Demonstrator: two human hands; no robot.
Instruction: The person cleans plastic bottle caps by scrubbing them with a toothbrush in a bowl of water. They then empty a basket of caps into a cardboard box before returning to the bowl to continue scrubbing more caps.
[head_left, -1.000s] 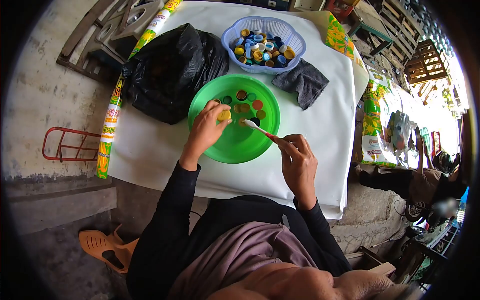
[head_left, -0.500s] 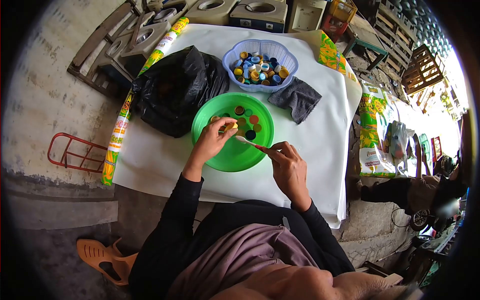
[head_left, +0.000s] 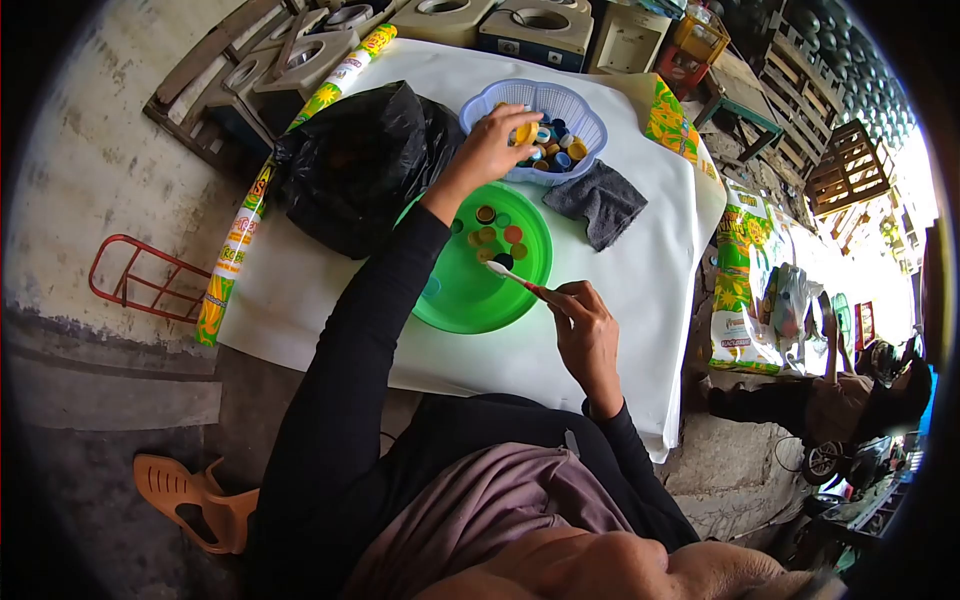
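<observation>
Currently, the left hand (head_left: 490,150) is over the blue basket (head_left: 592,122), near the counter's (head_left: 620,300) far edge, its grip closed on a yellow cap (head_left: 526,132) held by the fingers. The forearm reaches across the left side of the green basin (head_left: 470,305) and hides part of that rim. The right hand (head_left: 588,325) is between the basin and the counter's near right corner, its grip pinched around the handle of a toothbrush (head_left: 525,284). The brush slants over the basin's rim, its white head above the inside, next to a black cap (head_left: 503,260).

More caps lie spread in the basin, among them a red cap (head_left: 513,234), a teal cap (head_left: 503,219) and a brown cap (head_left: 486,214). The basket carries a pile of mixed caps (head_left: 562,160), with blue, white and yellow ones showing; the left hand covers some of them.

A black bag (head_left: 355,175) sits between the basin and the counter's left edge. A patterned roll (head_left: 240,235) runs along that edge. A grey cloth (head_left: 600,205) lies crumpled by the basket, toward the counter's right edge. On the floor, off the near left corner, is an orange chair (head_left: 190,500). Well beyond the right edge is another person (head_left: 838,405).
</observation>
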